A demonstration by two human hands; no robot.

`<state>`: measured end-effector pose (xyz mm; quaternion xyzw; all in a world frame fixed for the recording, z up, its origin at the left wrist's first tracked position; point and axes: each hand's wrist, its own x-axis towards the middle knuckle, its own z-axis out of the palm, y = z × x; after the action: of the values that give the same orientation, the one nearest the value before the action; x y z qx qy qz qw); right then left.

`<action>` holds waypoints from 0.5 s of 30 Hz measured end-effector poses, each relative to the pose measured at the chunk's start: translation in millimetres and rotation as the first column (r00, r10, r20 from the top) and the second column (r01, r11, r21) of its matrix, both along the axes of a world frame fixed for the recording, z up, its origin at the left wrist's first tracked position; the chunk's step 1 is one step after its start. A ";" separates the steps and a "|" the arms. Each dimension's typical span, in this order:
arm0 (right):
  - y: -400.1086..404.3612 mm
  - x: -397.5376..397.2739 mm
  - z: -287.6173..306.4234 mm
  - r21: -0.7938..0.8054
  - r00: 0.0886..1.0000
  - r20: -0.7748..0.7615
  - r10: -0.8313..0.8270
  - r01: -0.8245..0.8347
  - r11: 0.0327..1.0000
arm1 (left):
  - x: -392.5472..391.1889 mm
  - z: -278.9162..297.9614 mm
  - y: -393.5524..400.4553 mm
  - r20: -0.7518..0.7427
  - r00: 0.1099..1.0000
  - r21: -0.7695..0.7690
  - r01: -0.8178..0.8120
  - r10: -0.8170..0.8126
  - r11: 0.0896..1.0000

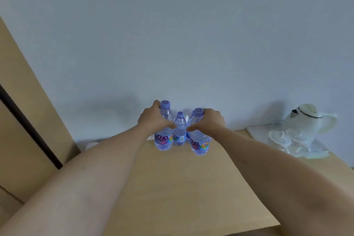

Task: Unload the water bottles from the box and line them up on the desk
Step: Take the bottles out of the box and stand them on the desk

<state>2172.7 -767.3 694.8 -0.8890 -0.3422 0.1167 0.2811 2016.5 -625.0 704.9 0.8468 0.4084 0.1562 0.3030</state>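
Clear water bottles with purple caps and colourful labels stand near the wall on the wooden desk (172, 188). My left hand (153, 120) grips the upper part of the left bottle (163, 141). My right hand (208, 122) grips the right bottle (199, 144), which tilts slightly left. A smaller-looking bottle (180, 130) stands upright between them, further back. Part of another bottle (190, 120) shows behind the right one. The box is not in view.
A white kettle (306, 120) and upturned clear glasses (283, 138) sit on a white tray (254, 132) at the right back of the desk. A wooden panel (24, 120) with a dark gap rises on the left. The wall runs behind.
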 end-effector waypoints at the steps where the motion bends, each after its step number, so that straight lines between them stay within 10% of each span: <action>1: 6.6 0.6 -8.0 -0.026 1.000 -0.001 0.024 -0.024 0.999 | -0.1 -9.7 2.2 0.001 1.000 -0.017 -0.022 0.022 1.000; 15: 62.4 15.2 -99.5 0.014 0.980 -0.159 0.123 -0.122 0.992 | 17.1 -99.4 29.1 -0.035 0.996 -0.146 -0.087 0.083 0.986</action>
<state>2187.9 -704.9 595.3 -0.8535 -0.3730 0.2037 0.3017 2033.6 -595.9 605.5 0.8062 0.4587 0.1263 0.3518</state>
